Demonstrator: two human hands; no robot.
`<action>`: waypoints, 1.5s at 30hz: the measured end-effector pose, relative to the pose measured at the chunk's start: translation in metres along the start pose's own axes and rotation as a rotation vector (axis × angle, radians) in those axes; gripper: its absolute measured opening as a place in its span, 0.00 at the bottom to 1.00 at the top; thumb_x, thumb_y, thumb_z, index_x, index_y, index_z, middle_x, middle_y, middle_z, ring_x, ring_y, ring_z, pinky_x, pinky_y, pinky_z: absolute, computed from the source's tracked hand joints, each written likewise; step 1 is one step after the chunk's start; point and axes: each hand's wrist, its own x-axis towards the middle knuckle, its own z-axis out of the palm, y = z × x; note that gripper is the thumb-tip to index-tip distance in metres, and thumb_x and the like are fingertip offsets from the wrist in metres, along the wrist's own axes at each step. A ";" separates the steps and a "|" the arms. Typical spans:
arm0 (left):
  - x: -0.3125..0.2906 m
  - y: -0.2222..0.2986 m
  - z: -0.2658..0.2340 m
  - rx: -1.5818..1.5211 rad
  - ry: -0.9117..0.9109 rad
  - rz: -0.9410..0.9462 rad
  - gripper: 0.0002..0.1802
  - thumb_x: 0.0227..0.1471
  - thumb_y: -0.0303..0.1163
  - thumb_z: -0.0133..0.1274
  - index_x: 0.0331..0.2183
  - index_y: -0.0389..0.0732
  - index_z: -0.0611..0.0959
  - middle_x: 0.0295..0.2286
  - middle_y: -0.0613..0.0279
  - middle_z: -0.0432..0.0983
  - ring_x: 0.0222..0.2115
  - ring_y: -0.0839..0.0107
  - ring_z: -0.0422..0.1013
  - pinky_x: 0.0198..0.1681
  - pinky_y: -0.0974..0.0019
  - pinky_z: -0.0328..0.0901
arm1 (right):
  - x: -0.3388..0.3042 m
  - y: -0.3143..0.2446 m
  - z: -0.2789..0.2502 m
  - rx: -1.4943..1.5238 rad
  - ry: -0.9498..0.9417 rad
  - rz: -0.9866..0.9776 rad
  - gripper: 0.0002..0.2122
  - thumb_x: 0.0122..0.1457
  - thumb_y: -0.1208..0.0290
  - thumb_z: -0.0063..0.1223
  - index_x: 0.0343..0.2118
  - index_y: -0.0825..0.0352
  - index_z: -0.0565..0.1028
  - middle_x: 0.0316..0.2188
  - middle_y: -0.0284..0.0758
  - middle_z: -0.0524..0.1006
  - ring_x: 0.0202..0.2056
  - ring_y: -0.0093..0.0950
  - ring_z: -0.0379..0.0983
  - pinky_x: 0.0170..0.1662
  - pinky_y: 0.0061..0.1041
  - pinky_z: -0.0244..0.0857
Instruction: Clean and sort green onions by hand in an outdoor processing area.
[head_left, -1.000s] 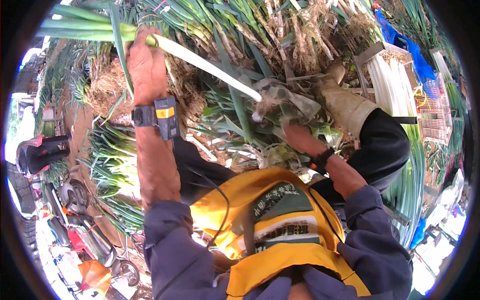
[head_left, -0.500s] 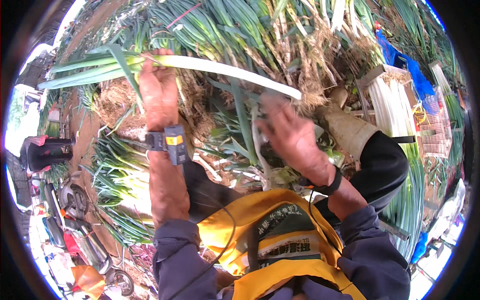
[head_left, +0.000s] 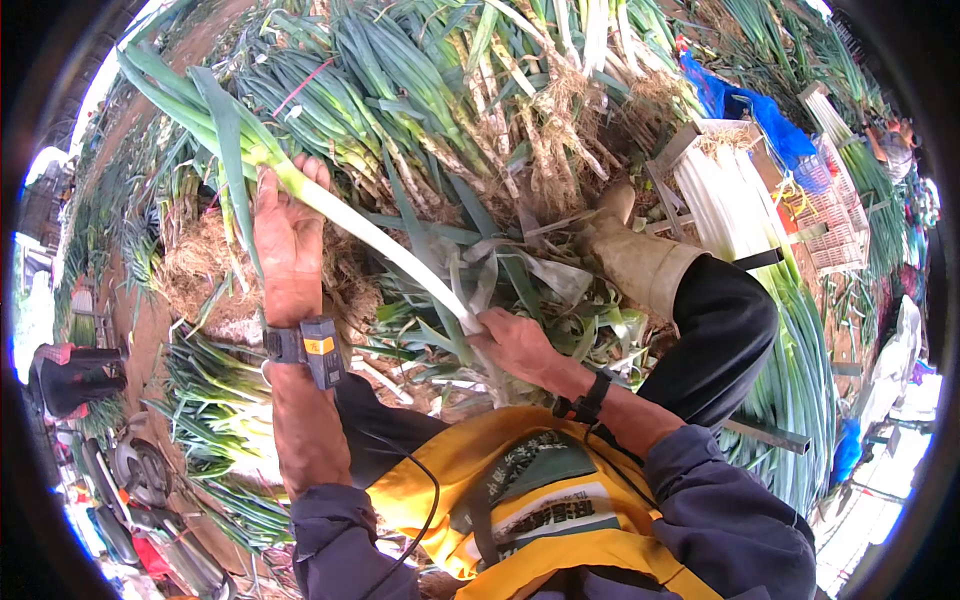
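Observation:
A long leek [head_left: 385, 245] with a white stalk and green leaves slants across in front of me, its leaves at the upper left. My left hand [head_left: 290, 240] is closed round it where white turns to green. At the lower white end, my right hand [head_left: 520, 345] has its fingers pressed together on the stalk, hiding the tip. One broad leaf [head_left: 228, 145] hangs bent down beside my left hand. Below the leek lies a heap of stripped leaves and peelings [head_left: 400, 335].
Untrimmed leeks with roots [head_left: 400, 110] lie piled ahead. Clean white leeks [head_left: 725, 195] rest in a rack at the right, near a blue sheet [head_left: 740, 100] and a pale crate [head_left: 830, 215]. More leeks [head_left: 215, 400] lie at the left, with motorbikes [head_left: 150, 500] beyond.
My right hand, apart from the leek before, has come down and left and closed on its white end. The leek has tilted, leaves up and white end down.

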 end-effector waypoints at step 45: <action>-0.150 -0.035 0.028 1.649 -1.118 -0.148 0.35 0.48 0.25 0.53 0.59 0.41 0.66 0.50 0.44 0.66 0.48 0.50 0.70 0.50 0.54 0.65 | 0.196 0.125 0.167 -0.460 -0.413 0.014 0.10 0.53 0.64 0.56 0.32 0.67 0.75 0.29 0.42 0.78 0.35 0.44 0.78 0.38 0.44 0.71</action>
